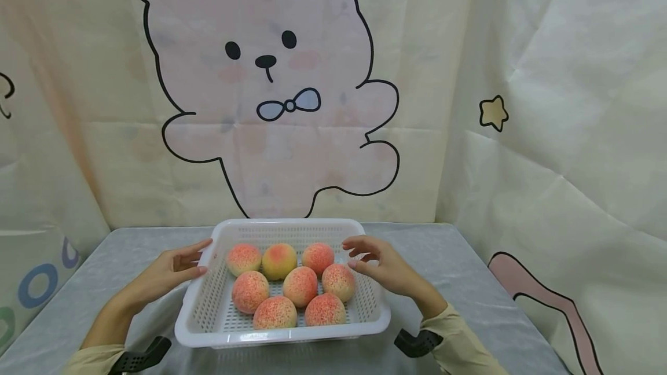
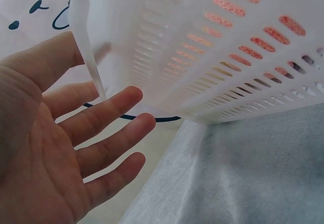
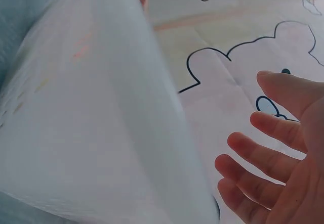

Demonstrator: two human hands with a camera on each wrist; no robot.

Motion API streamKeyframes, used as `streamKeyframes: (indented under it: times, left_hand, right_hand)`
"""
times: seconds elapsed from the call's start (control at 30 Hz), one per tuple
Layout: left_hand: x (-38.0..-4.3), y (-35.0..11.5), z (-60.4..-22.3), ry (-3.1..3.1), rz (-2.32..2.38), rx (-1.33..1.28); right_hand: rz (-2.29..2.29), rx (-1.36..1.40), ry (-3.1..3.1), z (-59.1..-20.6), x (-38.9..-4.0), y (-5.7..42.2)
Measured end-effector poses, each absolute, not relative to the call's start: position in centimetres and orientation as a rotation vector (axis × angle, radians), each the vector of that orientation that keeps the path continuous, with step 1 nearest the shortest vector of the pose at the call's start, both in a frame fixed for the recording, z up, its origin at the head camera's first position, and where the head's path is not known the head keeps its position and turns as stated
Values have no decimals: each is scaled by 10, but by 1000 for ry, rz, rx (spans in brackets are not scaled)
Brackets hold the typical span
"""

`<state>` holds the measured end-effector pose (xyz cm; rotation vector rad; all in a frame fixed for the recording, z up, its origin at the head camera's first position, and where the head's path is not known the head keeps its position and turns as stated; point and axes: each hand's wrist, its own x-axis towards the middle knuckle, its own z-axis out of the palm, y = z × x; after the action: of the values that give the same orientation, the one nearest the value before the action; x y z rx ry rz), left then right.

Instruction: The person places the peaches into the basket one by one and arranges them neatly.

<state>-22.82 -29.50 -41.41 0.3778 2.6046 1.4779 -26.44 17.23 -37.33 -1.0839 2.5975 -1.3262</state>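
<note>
A white perforated plastic basket [image 1: 283, 337] holds several peaches, among them a red-speckled peach [image 1: 300, 286] and a yellower peach [image 1: 279, 261]. My left hand [image 1: 165, 274] is at the basket's left side, thumb and forefinger right at the rim. In the left wrist view its other fingers [image 2: 109, 115] stretch out loosely beside the slotted outer wall. Over the basket's right side hovers my right hand [image 1: 383, 264], fingers spread and slightly bent, with nothing in its grasp. The right wrist view shows these fingers [image 3: 258, 138] apart from the white rim.
A grey cloth covers the table [image 1: 417, 247] under the basket. Behind it hangs a curtain [image 1: 323, 149] printed with a cartoon bear, and more printed fabric [image 1: 552, 149] hangs at the right. Black wrist mounts [image 1: 418, 343] sit near both sleeves.
</note>
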Motion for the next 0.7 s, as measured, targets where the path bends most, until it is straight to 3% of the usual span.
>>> streamKeyframes:
  times: [0.7]
  left_hand:
    - [-228, -295, -414, 2602, 1482, 385]
  right_hand:
    - [-1526, -1038, 2577, -388, -280, 191]
